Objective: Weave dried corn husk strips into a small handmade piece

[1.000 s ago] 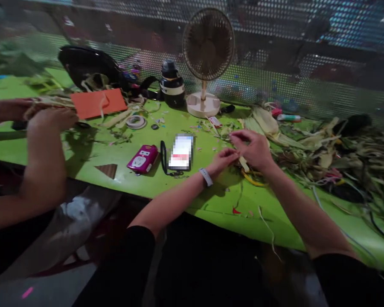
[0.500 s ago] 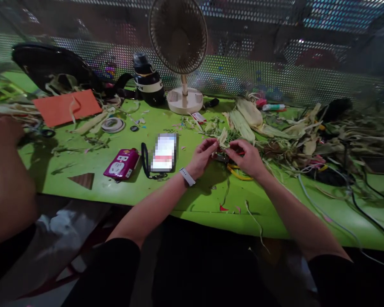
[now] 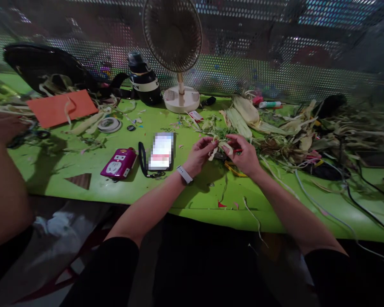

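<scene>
Husk strip pinched btwn fingers, both hands.

Table: green top, littered with small scraps.
12 o'clock: desk fan on its base, dark flask at its 9 o'clock.
10 o'clock: orange card, tape roll.
Centre: phone, pink power strip at its 9 o'clock.
8 o'clock: 1 brown triangle.
2 o'clock: heaped corn husks, marker pen.
4 o'clock: cables.

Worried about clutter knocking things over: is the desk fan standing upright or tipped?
Upright: the fan stands on its round base, which sits flat on the green table, with the head above the stem.
</scene>
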Motion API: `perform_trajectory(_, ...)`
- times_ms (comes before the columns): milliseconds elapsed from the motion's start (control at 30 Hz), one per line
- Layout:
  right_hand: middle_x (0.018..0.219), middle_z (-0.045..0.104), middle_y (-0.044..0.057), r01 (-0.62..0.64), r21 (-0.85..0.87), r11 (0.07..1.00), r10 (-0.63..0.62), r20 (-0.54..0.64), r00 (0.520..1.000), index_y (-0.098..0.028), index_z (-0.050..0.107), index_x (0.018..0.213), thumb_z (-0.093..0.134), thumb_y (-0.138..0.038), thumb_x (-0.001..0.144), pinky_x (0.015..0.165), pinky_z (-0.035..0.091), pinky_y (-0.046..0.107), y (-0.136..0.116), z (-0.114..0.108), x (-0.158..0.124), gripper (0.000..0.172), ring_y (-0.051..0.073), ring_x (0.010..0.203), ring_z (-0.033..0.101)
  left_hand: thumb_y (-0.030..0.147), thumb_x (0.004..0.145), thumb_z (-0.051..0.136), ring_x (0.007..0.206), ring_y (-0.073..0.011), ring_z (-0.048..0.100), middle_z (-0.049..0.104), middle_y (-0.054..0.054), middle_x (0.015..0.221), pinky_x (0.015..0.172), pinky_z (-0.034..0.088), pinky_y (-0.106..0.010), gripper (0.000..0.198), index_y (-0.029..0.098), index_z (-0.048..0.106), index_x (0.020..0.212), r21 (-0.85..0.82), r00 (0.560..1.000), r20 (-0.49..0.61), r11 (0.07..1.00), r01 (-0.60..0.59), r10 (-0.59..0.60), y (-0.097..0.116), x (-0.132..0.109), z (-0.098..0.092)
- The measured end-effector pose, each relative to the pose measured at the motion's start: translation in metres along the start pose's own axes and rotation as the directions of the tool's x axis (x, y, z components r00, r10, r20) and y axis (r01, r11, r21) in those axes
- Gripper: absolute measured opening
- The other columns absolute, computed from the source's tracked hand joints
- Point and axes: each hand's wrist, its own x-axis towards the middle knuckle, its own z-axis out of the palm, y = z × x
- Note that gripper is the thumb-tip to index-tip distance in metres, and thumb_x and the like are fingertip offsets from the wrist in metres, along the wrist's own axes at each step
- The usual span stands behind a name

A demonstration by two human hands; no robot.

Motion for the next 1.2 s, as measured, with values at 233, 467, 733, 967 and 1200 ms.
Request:
perform_trajectory(233, 0.096, 0.069, 0.006, 0.355, -0.303, 0.884, -0.362, 0.035, 0.931, -0.028, 0.072, 0.099, 0.059, -0.029, 0.087, 0.085, 0.049, 0.041, 0.005, -0.004, 0.000, 0.018, 0.022, 0.093, 0.061, 0.020, 0.063, 0.084, 0.064, -0.0060, 0.056, 0.062, 0.004, 0.073, 0.059, 0.041, -0.020, 0.027, 0.018, 0.062, 0.078, 0.005, 0.999, -0.035, 1.000, -0.029, 0.029, 0.000, 0.003, -0.002)
perform_trajectory(467, 0.096, 0.067, 0.006, 0.452, -0.431, 0.781, -0.432, 0.151, 0.889, -0.029, 0.071, 0.106, 0.055, -0.031, 0.092, 0.079, 0.045, 0.035, 0.010, 0.001, -0.005, 0.022, 0.021, 0.089, 0.057, 0.022, 0.065, 0.081, 0.060, -0.0056, 0.053, 0.061, 0.003, 0.070, 0.058, 0.041, -0.021, 0.022, 0.016, 0.063, 0.076, 0.015, 1.000, 0.027, 1.000, -0.006, 0.005, -0.001, 0.000, 0.000)
perform_trajectory(733, 0.094, 0.069, 0.005, 0.533, -0.514, 0.672, -0.483, 0.241, 0.842, -0.027, 0.070, 0.107, 0.054, -0.026, 0.092, 0.076, 0.042, 0.034, 0.009, -0.001, -0.004, 0.022, 0.019, 0.086, 0.056, 0.023, 0.064, 0.081, 0.060, -0.0053, 0.054, 0.061, 0.003, 0.069, 0.059, 0.042, -0.019, 0.024, 0.016, 0.061, 0.074, 0.017, 1.000, 0.018, 1.000, 0.016, -0.017, 0.000, 0.000, 0.000)
perform_trajectory(967, 0.087, 0.066, 0.005, 0.468, -0.360, 0.807, -0.485, 0.047, 0.873, -0.025, 0.070, 0.095, 0.059, -0.027, 0.090, 0.074, 0.044, 0.034, 0.012, 0.004, -0.006, 0.012, 0.019, 0.084, 0.056, 0.026, 0.064, 0.083, 0.061, -0.0051, 0.055, 0.061, 0.004, 0.072, 0.059, 0.044, -0.019, 0.030, 0.016, 0.059, 0.077, 0.036, 0.997, 0.071, 0.999, -0.008, 0.005, -0.001, -0.001, -0.002)
perform_trajectory(1200, 0.078, 0.060, 0.002, 0.093, 0.073, 0.993, -0.076, -0.209, 0.975, -0.020, 0.061, 0.079, 0.062, -0.030, 0.086, 0.065, 0.048, 0.028, 0.003, 0.013, -0.006, 0.012, 0.014, 0.070, 0.056, 0.031, 0.063, 0.086, 0.067, -0.0066, 0.060, 0.067, 0.003, 0.080, 0.063, 0.048, -0.020, 0.033, 0.018, 0.064, 0.085, 0.045, 0.989, 0.130, 0.996, -0.073, 0.066, -0.006, 0.001, -0.002)
